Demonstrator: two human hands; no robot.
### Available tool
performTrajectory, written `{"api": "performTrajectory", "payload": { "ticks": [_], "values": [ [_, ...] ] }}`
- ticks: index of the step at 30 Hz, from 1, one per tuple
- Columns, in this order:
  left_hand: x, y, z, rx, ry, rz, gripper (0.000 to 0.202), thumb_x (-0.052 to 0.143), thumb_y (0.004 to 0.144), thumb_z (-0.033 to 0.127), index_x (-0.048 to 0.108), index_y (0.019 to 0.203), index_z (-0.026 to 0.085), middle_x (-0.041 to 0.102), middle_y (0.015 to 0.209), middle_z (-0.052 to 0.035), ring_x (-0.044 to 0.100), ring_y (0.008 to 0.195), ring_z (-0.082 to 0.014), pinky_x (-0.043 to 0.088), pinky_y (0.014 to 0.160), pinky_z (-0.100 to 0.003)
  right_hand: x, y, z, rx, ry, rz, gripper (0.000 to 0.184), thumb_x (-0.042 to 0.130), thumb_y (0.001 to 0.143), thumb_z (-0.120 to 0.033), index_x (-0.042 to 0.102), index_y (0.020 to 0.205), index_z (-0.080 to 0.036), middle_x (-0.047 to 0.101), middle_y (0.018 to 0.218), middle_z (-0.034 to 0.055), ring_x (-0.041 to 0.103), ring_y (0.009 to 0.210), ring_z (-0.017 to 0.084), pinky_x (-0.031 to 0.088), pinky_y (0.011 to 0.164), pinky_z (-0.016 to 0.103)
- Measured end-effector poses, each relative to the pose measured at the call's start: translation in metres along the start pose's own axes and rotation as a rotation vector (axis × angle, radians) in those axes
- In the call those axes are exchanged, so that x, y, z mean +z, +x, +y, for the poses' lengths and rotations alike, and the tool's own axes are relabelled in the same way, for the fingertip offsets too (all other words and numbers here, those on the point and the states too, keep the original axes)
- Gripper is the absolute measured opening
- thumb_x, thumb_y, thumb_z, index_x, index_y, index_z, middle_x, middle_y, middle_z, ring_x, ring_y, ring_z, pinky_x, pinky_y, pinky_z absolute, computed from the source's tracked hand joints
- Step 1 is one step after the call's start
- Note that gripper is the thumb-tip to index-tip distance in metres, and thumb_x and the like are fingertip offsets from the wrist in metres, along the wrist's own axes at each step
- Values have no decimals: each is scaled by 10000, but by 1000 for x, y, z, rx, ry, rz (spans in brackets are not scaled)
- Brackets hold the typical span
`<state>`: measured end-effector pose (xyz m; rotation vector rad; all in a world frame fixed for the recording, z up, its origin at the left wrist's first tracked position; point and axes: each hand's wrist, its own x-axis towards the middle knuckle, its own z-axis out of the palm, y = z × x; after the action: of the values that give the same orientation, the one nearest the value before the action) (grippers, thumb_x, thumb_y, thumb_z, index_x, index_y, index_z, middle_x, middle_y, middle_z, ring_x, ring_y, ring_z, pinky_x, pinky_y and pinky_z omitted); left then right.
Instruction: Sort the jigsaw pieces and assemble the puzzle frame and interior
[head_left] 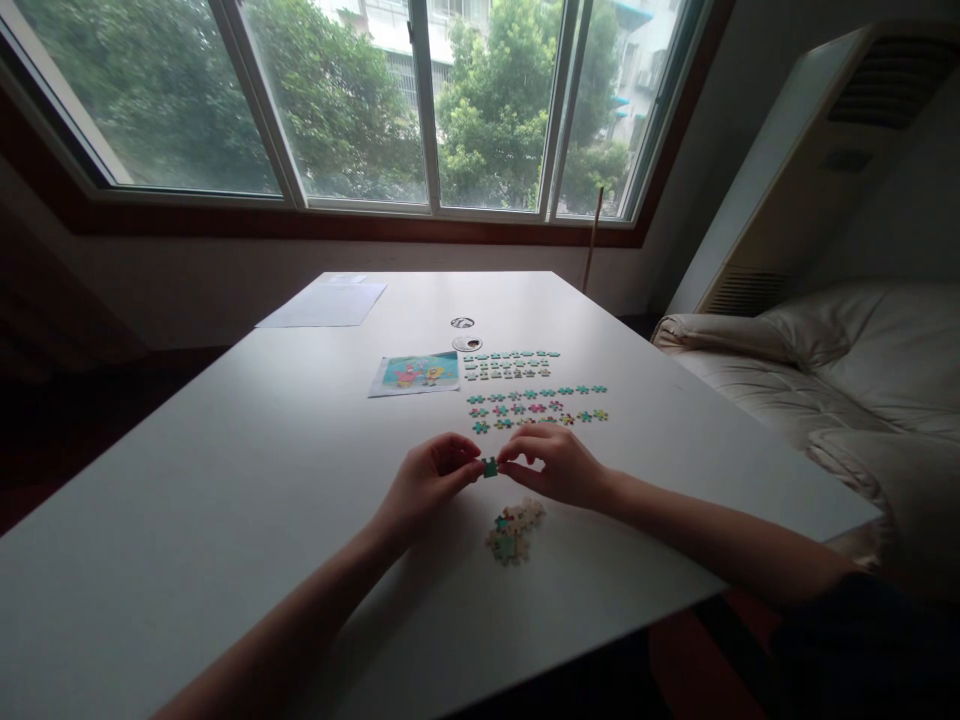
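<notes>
A small green jigsaw piece (490,467) is held between my two hands, just above or on the white table. My left hand (435,475) pinches its left side with thumb and fingers closed. From the other side, the fingertips of my right hand (551,462) close on its right edge. Beyond them lie several rows of jigsaw pieces (536,393), mostly green, some with pink or yellow. The nearest row is partly hidden by my right hand. A loose heap of jigsaw pieces (514,535), some showing plain beige backs, sits nearer to me.
A picture sheet (420,373) with cartoon figures lies left of the rows. Two round discs (466,344) are behind it. White papers (322,303) rest at the table's (247,450) far left. A sofa (825,370) stands to the right, below windows and an upright air conditioner (780,180).
</notes>
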<state>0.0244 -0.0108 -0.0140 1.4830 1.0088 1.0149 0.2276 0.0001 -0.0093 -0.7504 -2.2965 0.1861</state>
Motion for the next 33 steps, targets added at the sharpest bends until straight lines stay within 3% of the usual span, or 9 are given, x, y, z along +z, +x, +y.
{"api": "performTrajectory", "payload": {
  "ticks": [8, 13, 17, 20, 27, 33],
  "values": [
    [-4, 0, 1, -6, 60, -11, 230, 642, 712, 289, 586, 879, 141, 681, 738, -44, 625, 689, -156, 477, 634, -262, -8, 1, 17, 30, -4, 71, 104, 574, 821, -254, 648, 800, -184, 648, 761, 23, 560, 648, 94, 457, 659, 242],
    [-5, -2, 1, 85, 348, -3, 149, 570, 758, 274, 611, 842, 158, 650, 715, -25, 608, 662, -153, 467, 602, -255, -15, 2, 32, 82, -26, 171, 109, 576, 819, -250, 653, 790, -178, 646, 769, 30, 530, 599, 83, 452, 615, 228],
    [-7, -5, -1, 282, 668, -85, 128, 512, 776, 178, 632, 821, 181, 635, 734, -17, 582, 666, -148, 461, 634, -267, -18, 2, 35, 94, -60, 214, 117, 573, 824, -256, 655, 794, -177, 649, 769, 30, 525, 582, 80, 447, 600, 224],
    [-8, -6, -2, 402, 748, -154, 153, 502, 785, 133, 639, 823, 190, 642, 794, -33, 573, 773, -172, 458, 709, -292, -17, 1, 36, 94, -67, 216, 124, 572, 825, -265, 656, 791, -180, 648, 761, 28, 524, 577, 80, 448, 603, 225],
    [-5, -10, 0, 487, 727, -316, 251, 484, 832, 98, 663, 946, 230, 621, 898, -47, 528, 868, -182, 438, 781, -315, -23, 4, 46, 111, -79, 187, 124, 583, 817, -273, 662, 795, -181, 633, 759, 24, 518, 572, 78, 441, 590, 215],
    [0, -15, 5, 458, 760, -413, 386, 464, 816, 38, 689, 966, 314, 582, 944, -38, 513, 885, -177, 419, 803, -322, -48, 7, 81, 259, -127, 203, 160, 586, 805, -318, 667, 799, -180, 632, 749, 27, 535, 573, 95, 436, 576, 224]
  ]
}}
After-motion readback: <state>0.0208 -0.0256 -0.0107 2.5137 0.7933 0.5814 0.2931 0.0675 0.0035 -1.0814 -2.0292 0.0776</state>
